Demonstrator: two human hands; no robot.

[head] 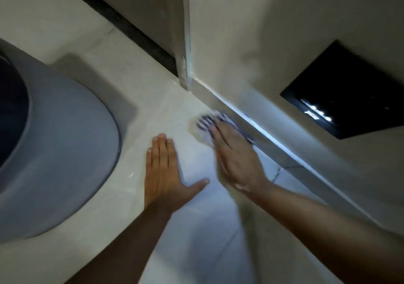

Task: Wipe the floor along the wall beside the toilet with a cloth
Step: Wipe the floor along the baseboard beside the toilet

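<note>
A white cloth with purple stripes point(206, 123) lies on the pale tiled floor point(153, 117) right against the foot of the wall point(262, 43). My right hand point(237, 157) presses flat on the cloth, fingers pointing away from me, and looks blurred. My left hand point(164, 172) rests flat on the bare floor just left of it, fingers together and thumb spread, holding nothing. The toilet point(56, 144), grey-white with a dark bowl opening, fills the left side.
A skirting strip point(275, 139) runs along the wall's base towards the lower right. A black square panel point(347, 91) is set into the wall at right. A wall corner point(185, 65) juts out ahead, with a dark strip point(122, 21) behind it.
</note>
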